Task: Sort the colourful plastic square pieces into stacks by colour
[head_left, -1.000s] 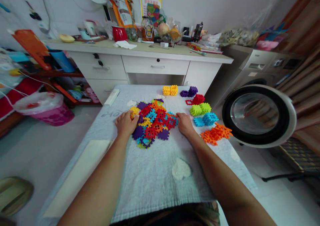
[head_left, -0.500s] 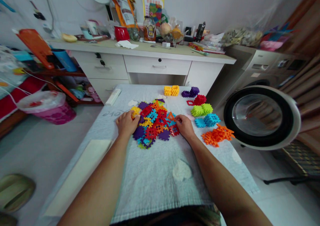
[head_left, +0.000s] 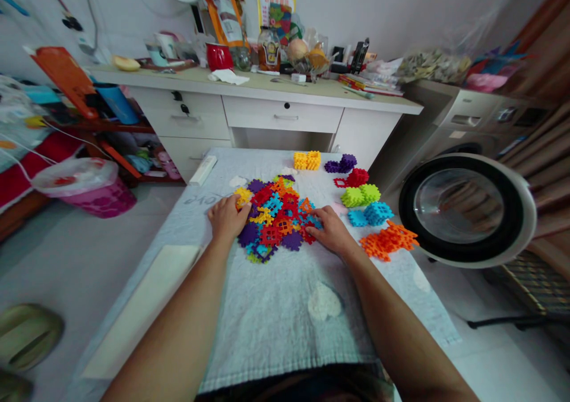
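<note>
A mixed pile of flat plastic interlocking building tiles [head_left: 278, 218] in red, purple, blue, orange, yellow and green lies mid-table. My left hand [head_left: 226, 218] rests at its left edge, beside a yellow tile [head_left: 243, 196]; the fingers are loosely spread, holding nothing I can see. At the right edge, my right hand [head_left: 332, 228] touches red and blue tiles, its thumb apart from the fingers. To the right stand single-colour groups: yellow [head_left: 307, 160], purple [head_left: 341, 164], red [head_left: 352, 178], lime green [head_left: 360, 195], blue [head_left: 370, 214] and orange [head_left: 389, 241].
A grey-blue cloth [head_left: 276, 313] covers the table. A white box [head_left: 203, 170] sits at the back left corner, and a long pale strip [head_left: 142, 310] runs along the left side. Beyond stands a cluttered white desk [head_left: 267, 112]; an open washing machine door [head_left: 465, 209] is at right.
My right hand's thumb has come away from its fingers, and that hand has opened over the tiles at the pile's edge. The left hand stays almost where it was.
</note>
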Available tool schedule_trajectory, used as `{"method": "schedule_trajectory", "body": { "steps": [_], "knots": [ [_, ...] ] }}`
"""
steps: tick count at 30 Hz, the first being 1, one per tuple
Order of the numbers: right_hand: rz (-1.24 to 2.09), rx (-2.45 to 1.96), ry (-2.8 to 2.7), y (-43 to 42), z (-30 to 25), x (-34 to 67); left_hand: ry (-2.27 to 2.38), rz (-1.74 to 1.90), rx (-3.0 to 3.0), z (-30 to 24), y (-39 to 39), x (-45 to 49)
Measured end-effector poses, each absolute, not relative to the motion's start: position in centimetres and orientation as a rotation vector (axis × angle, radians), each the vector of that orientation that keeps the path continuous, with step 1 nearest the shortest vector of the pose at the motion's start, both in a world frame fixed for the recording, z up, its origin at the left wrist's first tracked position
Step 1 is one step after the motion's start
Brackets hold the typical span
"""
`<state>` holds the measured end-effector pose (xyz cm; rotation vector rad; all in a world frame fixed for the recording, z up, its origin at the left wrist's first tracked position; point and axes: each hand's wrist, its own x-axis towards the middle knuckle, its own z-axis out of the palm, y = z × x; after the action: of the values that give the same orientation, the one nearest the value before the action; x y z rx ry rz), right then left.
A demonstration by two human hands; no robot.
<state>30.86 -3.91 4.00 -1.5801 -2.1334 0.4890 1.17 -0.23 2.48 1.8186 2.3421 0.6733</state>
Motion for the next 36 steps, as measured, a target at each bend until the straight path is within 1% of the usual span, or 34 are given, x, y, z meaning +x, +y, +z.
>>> {"method": "schedule_trajectory", "body": {
  "steps": [3, 8, 12, 16, 21, 24, 28, 32, 36],
  "knots": [
    [0.465, -1.518, -2.135, -4.0, 4.4, 31.0, 2.342, 0.676, 1.821, 2.5, -0.2, 1.2],
    [0.507, -1.32, -2.392, -4.9, 5.4, 31.1, 2.338, 0.685, 1.843, 2.2, -0.1, 1.0],
    [0.5, -1.324, -2.451, -5.3, 5.5, 30.8, 2.339, 0.697, 1.847, 2.0, -0.1, 0.9],
    [0.517, -1.355, -2.388, -4.8, 6.3, 30.9, 2.337, 0.688, 1.86, 1.9, 0.0, 0.9],
    [0.325, -1.381, -2.315, -1.6, 9.5, 32.3, 2.349, 0.668, 1.867, 1.8, 0.1, 0.9],
    [0.175, -1.497, -2.34, 2.1, 11.6, 33.6, 2.351, 0.662, 1.864, 1.9, 0.1, 0.9],
    [0.002, -1.777, -2.402, 7.9, 13.2, 35.4, 2.34, 0.654, 1.864, 2.1, 0.1, 1.0],
    [-0.159, -2.12, -2.395, 11.9, 13.1, 37.2, 2.352, 0.653, 1.854, 2.0, 0.1, 0.9],
    [-0.211, -2.212, -2.446, 13.7, 11.6, 38.3, 2.36, 0.648, 1.858, 1.8, 0.2, 0.9]
  ]
}}
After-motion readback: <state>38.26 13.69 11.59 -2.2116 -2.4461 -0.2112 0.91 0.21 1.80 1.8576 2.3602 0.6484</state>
